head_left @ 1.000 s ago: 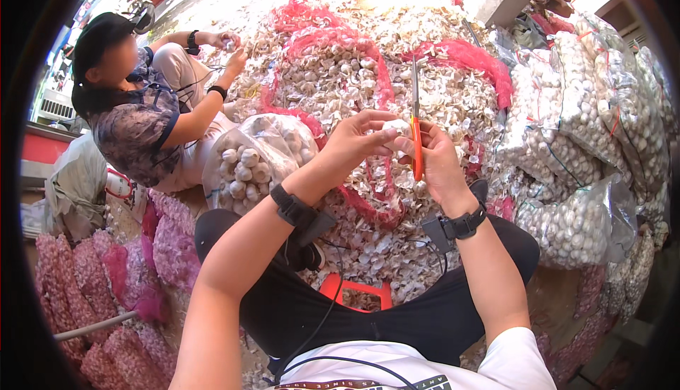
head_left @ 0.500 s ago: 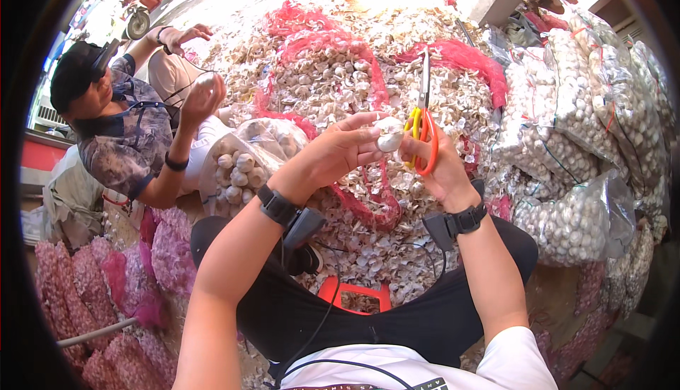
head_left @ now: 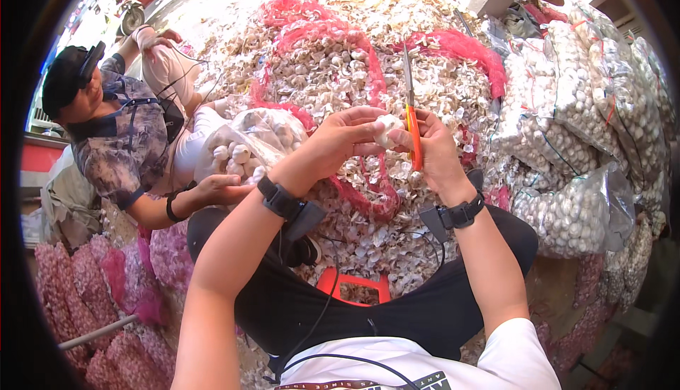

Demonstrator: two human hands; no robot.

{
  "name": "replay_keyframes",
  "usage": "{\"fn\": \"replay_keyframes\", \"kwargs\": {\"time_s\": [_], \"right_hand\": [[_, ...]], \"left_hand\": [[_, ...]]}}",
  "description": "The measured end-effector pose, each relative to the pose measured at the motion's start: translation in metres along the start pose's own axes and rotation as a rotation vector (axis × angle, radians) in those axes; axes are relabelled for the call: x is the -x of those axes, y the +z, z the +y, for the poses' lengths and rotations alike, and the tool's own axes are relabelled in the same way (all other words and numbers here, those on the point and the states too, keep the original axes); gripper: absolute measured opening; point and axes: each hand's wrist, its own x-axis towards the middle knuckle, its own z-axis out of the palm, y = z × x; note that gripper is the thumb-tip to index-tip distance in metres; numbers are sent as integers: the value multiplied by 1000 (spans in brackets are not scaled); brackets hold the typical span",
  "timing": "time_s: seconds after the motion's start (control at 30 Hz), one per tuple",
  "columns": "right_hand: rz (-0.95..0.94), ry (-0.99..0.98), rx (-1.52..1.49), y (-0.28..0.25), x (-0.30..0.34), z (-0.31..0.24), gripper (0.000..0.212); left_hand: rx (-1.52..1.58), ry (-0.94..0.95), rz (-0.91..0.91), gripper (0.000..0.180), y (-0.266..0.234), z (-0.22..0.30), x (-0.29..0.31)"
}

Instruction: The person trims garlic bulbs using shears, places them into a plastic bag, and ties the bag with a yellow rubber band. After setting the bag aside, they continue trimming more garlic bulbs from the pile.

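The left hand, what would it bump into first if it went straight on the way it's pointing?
First the garlic bulb that the left hand holds; just beyond, probably the right hand or its orange-handled scissors, though depth is unclear here.

Papery garlic skins (head_left: 433, 85) looked dry and crisp, rough as a heap
The garlic bulb (head_left: 388, 133) looked smooth and papery, the scissors (head_left: 411, 110) joined smooth metal blades (head_left: 407, 71) to orange plastic handles (head_left: 416, 148), the red netting (head_left: 487, 59) was a fine plastic-looking mesh, the bag (head_left: 618, 206) at the right was clear, glossy film, the stool (head_left: 327, 281) smooth red plastic, and the trousers (head_left: 425, 326) matt black cloth
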Motion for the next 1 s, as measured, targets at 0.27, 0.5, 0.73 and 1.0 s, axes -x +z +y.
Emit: {"fn": "replay_keyframes", "kwargs": {"time_s": [0.27, 0.5, 0.73, 1.0], "right_hand": [[-118, 171, -286, -9, 2, -4, 37], [-82, 44, -342, -9, 2, 2, 40], [2, -25, -222, -1, 5, 1, 47], [193, -49, 328, -8, -1, -8, 44]], "left_hand": [[-16, -14, -78, 35, -13, 3, -2], [69, -28, -253, 40, -8, 8, 1], [-250, 171, -138, 53, 6, -6, 5], [-285, 217, -37, 56, -5, 7, 2]]}}
